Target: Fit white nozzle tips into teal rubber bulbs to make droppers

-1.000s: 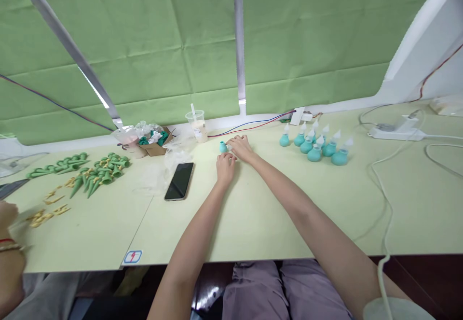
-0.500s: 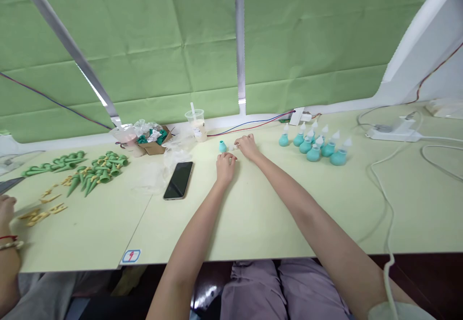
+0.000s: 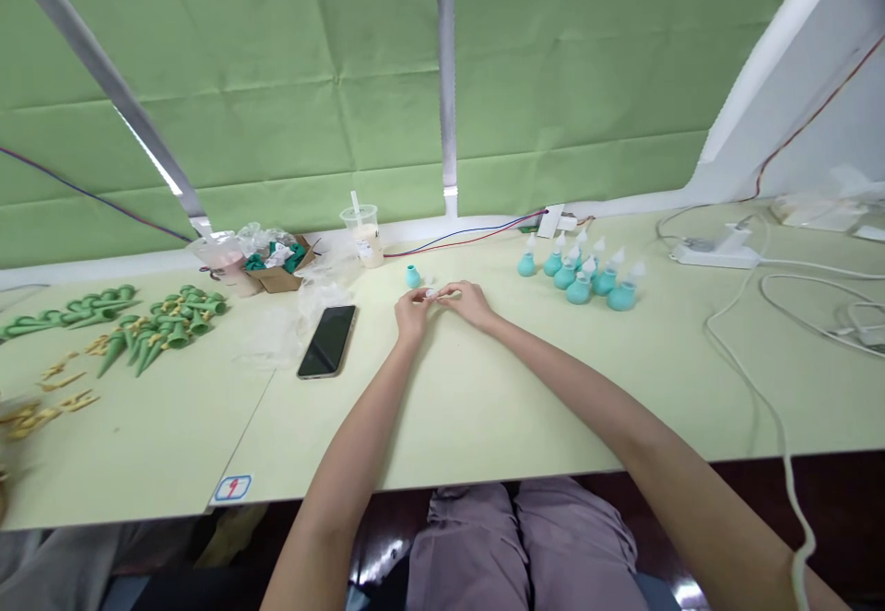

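Observation:
My left hand [image 3: 412, 313] and my right hand [image 3: 471, 304] meet over the middle of the table, fingertips pinched. Between them is a small whitish, clear plastic piece [image 3: 431, 294], too small to name exactly. Just beyond my left fingers stands a small turquoise bulb [image 3: 413, 276] with an open neck and no tip on it. Another small clear piece [image 3: 430, 281] lies beside that bulb. To the right stand several turquoise bulbs [image 3: 579, 290], upright, each with a clear pointed nozzle [image 3: 588, 265] in its neck.
A black phone [image 3: 327, 342] and crumpled clear plastic bags [image 3: 277, 330] lie left of my hands. Behind are a drink cup [image 3: 363, 238] and a cardboard box [image 3: 277, 279]. Green cone-shaped parts [image 3: 166, 325] lie far left. At right is a power strip [image 3: 719, 250] with white cables.
My right hand has come back toward me and joined my left hand. Both now pinch the small clear piece together. The camera view has shifted slightly to the right.

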Demonstrator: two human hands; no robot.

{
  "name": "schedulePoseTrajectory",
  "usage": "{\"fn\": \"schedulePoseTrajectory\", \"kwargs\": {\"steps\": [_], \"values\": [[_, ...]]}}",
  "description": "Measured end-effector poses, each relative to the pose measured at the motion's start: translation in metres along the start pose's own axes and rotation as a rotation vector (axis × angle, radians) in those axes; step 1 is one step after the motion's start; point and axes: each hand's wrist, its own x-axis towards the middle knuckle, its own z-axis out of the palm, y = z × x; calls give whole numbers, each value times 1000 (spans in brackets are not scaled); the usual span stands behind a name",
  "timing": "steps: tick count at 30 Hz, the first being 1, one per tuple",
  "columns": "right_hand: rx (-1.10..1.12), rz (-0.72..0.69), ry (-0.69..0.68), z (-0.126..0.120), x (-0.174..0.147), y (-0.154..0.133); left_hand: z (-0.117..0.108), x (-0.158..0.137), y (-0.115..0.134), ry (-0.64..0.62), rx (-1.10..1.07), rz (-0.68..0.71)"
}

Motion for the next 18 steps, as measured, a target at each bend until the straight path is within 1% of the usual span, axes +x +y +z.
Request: {"fn": "schedulePoseTrajectory", "kwargs": {"steps": [2,3,5,6,8,12,15,18], "values": [[-184,-17,47,-3,3,4,-1,0,2,46,-5,0],[-252,3,87,-5,7,6,-2,0,2,57,-4,8],[-335,62,149,-9,15,13,-2,-1,3,55,4,28],[-366,75,155,-11,20,17,-2,-1,4,48,14,37],[-424,55,119,-14,29,25,-1,-1,4,38,48,42],[-480,-37,44,-11,42,35,0,0,4,29,103,39],[-491,-116,-28,-5,47,36,0,0,3,27,127,49],[-533,-134,-78,-1,49,34,1,-1,3,17,147,65]]}}
